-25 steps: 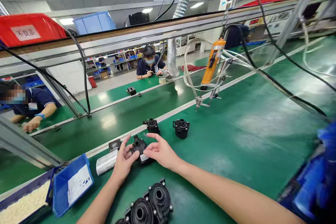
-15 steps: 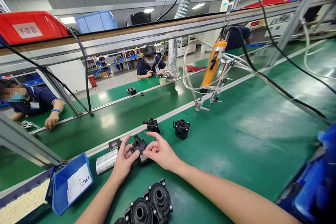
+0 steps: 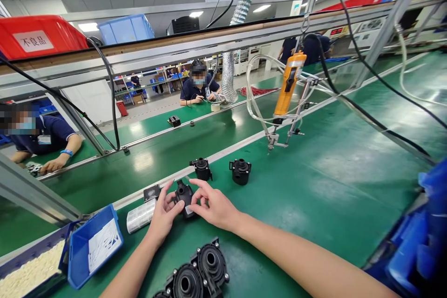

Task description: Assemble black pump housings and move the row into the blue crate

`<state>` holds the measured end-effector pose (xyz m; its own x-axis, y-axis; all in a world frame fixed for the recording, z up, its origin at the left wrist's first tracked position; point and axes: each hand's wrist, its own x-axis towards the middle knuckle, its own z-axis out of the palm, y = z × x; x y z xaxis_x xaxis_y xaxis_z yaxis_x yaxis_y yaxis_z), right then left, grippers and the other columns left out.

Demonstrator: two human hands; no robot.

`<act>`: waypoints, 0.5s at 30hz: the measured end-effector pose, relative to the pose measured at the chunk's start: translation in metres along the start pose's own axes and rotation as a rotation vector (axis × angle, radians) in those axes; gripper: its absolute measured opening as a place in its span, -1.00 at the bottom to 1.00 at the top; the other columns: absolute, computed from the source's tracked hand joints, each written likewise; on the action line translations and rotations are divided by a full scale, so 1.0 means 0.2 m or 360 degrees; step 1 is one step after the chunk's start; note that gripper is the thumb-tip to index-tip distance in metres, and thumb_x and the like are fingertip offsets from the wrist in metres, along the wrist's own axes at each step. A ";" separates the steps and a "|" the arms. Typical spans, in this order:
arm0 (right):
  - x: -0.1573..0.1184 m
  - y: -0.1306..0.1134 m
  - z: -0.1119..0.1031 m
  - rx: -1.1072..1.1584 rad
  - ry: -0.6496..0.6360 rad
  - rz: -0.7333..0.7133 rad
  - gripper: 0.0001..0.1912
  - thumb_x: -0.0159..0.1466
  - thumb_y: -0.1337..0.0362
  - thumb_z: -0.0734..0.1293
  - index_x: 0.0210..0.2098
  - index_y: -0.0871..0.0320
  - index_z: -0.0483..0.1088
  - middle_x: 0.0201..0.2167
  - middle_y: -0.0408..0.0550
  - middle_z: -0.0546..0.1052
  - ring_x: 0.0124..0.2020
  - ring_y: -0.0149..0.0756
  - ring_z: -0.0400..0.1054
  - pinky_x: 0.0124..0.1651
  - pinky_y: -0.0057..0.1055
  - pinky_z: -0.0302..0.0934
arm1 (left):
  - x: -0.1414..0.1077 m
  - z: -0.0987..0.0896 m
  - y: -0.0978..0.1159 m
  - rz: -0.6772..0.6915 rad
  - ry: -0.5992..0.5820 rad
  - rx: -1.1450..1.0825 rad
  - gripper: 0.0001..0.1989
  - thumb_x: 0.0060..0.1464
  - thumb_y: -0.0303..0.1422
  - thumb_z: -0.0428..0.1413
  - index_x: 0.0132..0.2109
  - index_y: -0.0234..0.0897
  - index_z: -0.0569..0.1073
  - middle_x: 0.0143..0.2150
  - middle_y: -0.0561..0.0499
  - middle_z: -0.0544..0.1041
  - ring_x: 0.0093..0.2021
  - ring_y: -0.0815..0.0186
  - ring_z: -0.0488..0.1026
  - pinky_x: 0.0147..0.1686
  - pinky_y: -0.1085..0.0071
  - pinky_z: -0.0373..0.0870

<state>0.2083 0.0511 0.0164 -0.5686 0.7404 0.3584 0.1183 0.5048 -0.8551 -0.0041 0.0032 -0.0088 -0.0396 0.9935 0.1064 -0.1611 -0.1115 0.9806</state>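
Both the left hand (image 3: pixel 164 214) and right hand (image 3: pixel 214 205) curl narrowly around a knobbly black plastic pump (image 3: pixel 184 195), pinched between them on the smooth green mat (image 3: pixel 314 186), beside two ribbed round covers (image 3: pixel 199 272).

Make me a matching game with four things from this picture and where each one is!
Things:
1. black pump part
2. orange screwdriver
3. blue bin
4. red crate

Places:
A. up on the shelf, far left
B. hanging above the green bench
C. between the left hand and right hand
D. on the bench, left of the hands

Pairs: 1-C, 2-B, 3-D, 4-A
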 end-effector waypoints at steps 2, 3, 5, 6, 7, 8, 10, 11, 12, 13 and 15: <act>0.01 0.01 -0.03 -0.0131 0.0017 0.0000 -0.27 0.24 0.30 0.49 0.34 0.06 0.20 -0.23 -0.22 0.57 -0.49 -0.41 0.25 -0.24 -0.39 0.15 | 0.00 0.00 0.01 -0.0006 0.0006 0.0000 -0.11 0.11 -0.15 0.40 0.43 -0.10 0.13 0.05 -0.10 0.59 -0.01 0.14 0.60 0.05 0.27 0.47; 0.02 0.01 -0.04 -0.0191 0.0033 0.0019 -0.25 0.25 0.28 0.50 0.35 0.08 0.19 -0.23 -0.20 0.56 -0.48 -0.40 0.25 -0.25 -0.39 0.15 | 0.00 0.00 0.01 -0.0011 0.0008 0.0000 -0.12 0.11 -0.15 0.39 0.43 -0.10 0.13 0.04 -0.09 0.60 -0.02 0.14 0.60 0.05 0.27 0.47; 0.03 0.02 -0.07 -0.0291 0.0042 0.0080 -0.21 0.26 0.23 0.51 0.38 0.12 0.14 -0.28 -0.21 0.54 -0.47 -0.37 0.28 -0.29 -0.39 0.13 | 0.00 0.00 0.02 -0.0017 0.0012 0.0003 -0.13 0.12 -0.15 0.39 0.43 -0.09 0.13 0.05 -0.09 0.59 -0.02 0.14 0.61 0.05 0.27 0.48; 0.04 0.02 -0.07 -0.0332 0.0028 0.0111 -0.16 0.27 0.19 0.51 0.41 0.14 0.09 -0.32 -0.23 0.54 -0.47 -0.34 0.31 -0.32 -0.39 0.12 | -0.01 0.00 0.02 -0.0011 0.0012 0.0009 -0.13 0.13 -0.15 0.39 0.43 -0.08 0.13 0.06 -0.10 0.58 -0.02 0.14 0.61 0.04 0.27 0.49; 0.04 0.02 -0.08 -0.0369 0.0004 0.0138 -0.10 0.25 0.14 0.53 0.43 0.15 0.05 -0.36 -0.24 0.53 -0.48 -0.32 0.33 -0.35 -0.39 0.12 | -0.01 0.01 0.02 0.0005 0.0010 0.0020 -0.14 0.13 -0.15 0.39 0.42 -0.08 0.13 0.07 -0.10 0.56 -0.02 0.14 0.61 0.03 0.27 0.49; 0.04 0.02 -0.07 -0.0406 -0.0026 0.0157 -0.02 0.22 0.09 0.55 0.45 0.15 0.02 -0.38 -0.25 0.53 -0.48 -0.29 0.35 -0.37 -0.39 0.12 | -0.02 0.01 0.02 0.0032 0.0006 0.0040 -0.15 0.13 -0.15 0.39 0.42 -0.07 0.14 0.09 -0.11 0.54 -0.01 0.14 0.60 0.03 0.27 0.49; 0.03 0.00 -0.06 -0.0488 -0.0073 0.0172 0.11 0.14 0.04 0.60 0.48 0.14 -0.02 -0.39 -0.24 0.53 -0.45 -0.22 0.40 -0.37 -0.37 0.15 | -0.03 0.02 0.01 0.0091 -0.0012 0.0103 -0.18 0.14 -0.17 0.38 0.40 -0.07 0.14 0.13 -0.13 0.51 0.03 0.12 0.60 0.06 0.26 0.49; 0.02 -0.01 -0.05 -0.0533 -0.0084 0.0171 0.15 0.11 0.05 0.61 0.49 0.14 -0.04 -0.38 -0.22 0.54 -0.42 -0.18 0.42 -0.35 -0.35 0.19 | -0.04 0.02 0.01 0.0114 -0.0020 0.0138 -0.19 0.15 -0.18 0.38 0.40 -0.06 0.15 0.14 -0.13 0.49 0.05 0.12 0.59 0.08 0.25 0.48; 0.02 -0.02 -0.04 -0.0575 -0.0085 0.0169 0.18 0.10 0.08 0.61 0.51 0.14 -0.07 -0.34 -0.17 0.55 -0.37 -0.12 0.45 -0.30 -0.32 0.23 | -0.05 0.03 0.01 0.0131 -0.0026 0.0169 -0.21 0.16 -0.19 0.37 0.39 -0.04 0.15 0.16 -0.12 0.47 0.07 0.12 0.58 0.11 0.24 0.47; 0.02 -0.02 -0.03 -0.0614 -0.0072 0.0171 0.23 0.08 0.10 0.62 0.52 0.13 -0.12 -0.25 -0.09 0.57 -0.27 -0.05 0.48 -0.22 -0.27 0.28 | -0.05 0.03 0.01 0.0144 -0.0033 0.0193 -0.21 0.17 -0.21 0.37 0.39 -0.02 0.15 0.18 -0.12 0.44 0.10 0.12 0.56 0.14 0.23 0.45; 0.02 -0.03 -0.05 -0.0672 -0.0055 0.0081 0.34 0.03 0.10 0.65 0.54 0.09 -0.20 0.07 0.12 0.50 0.03 0.10 0.44 0.00 -0.14 0.31 | -0.07 0.04 0.01 0.0171 -0.0092 0.0209 -0.19 0.17 -0.25 0.38 0.40 0.03 0.13 0.23 -0.11 0.40 0.16 0.11 0.52 0.20 0.21 0.41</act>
<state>0.2128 0.0550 0.0261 -0.5794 0.7575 0.3007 0.4657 0.6106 -0.6406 0.0036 -0.0107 -0.0076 0.0079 0.9760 0.2175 -0.0288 -0.2172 0.9757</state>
